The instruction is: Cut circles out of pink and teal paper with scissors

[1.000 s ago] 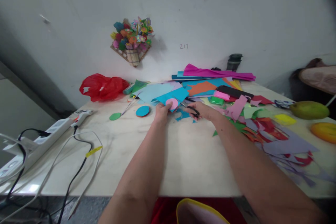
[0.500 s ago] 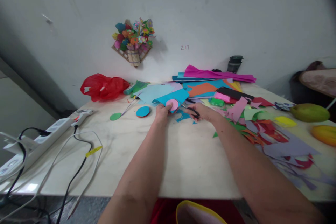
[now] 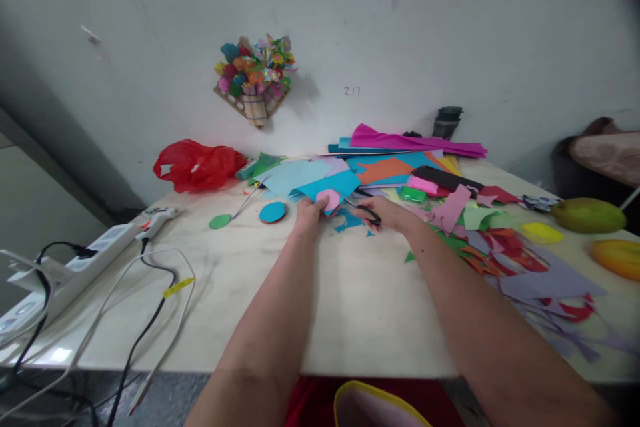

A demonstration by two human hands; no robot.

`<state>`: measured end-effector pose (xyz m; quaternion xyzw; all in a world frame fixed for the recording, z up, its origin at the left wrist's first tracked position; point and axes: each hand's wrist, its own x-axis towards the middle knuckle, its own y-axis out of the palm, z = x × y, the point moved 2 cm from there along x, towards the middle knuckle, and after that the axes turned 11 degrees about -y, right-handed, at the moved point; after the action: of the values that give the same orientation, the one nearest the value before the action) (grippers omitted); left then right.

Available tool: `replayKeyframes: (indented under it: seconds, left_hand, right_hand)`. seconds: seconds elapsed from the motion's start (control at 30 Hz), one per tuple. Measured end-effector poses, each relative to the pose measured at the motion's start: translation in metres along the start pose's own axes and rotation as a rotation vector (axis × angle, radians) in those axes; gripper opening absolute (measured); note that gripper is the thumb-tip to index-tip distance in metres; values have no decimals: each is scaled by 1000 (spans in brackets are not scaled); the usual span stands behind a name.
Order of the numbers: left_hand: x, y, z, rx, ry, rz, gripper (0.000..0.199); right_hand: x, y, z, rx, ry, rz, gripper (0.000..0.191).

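Note:
Pinched in my left hand [image 3: 310,213] is a pink paper circle [image 3: 328,200] laid against a sheet of blue paper [image 3: 333,183]. The thumb presses on the circle's left side. My right hand [image 3: 377,212] is closed round the handles of black-handled scissors [image 3: 369,215], whose blades point left to the blue paper's edge beside the circle. Under the scissors lie blue paper scraps [image 3: 347,221]. To the left of my left hand rest a blue paper disc [image 3: 273,212] and a green paper circle [image 3: 220,221] with a thin strip.
Coloured paper scraps [image 3: 515,253] cover the table's right side, near a green fruit [image 3: 589,215] and an orange fruit [image 3: 617,259]. A red plastic bag [image 3: 197,167] sits at the back left. A power strip [image 3: 75,273] and cables [image 3: 145,320] lie along the left edge.

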<state>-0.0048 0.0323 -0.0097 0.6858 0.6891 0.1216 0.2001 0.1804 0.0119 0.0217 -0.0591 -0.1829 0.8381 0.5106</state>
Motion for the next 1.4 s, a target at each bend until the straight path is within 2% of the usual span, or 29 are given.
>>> replayKeyframes:
  seconds: [0.37, 0.57, 0.83, 1.07, 1.4]
  left_hand:
    - [-4, 0, -2, 28, -4, 18, 38]
    - [-5, 3, -1, 21, -6, 22, 38]
    - [-6, 1, -2, 47, -12, 30, 34]
    - [-5, 2, -2, 26, -16, 20, 34]
    - [-6, 1, -4, 29, -42, 25, 34]
  right_hand:
    - [-2, 2, 1, -15, 13, -26, 25]
    - [-4, 5, 9, -26, 16, -41, 25]
    - [0, 5, -1, -7, -4, -49, 27]
    - [-2, 7, 5, -11, -3, -57, 30]
    - [-1, 5, 1, 29, -12, -56, 28]
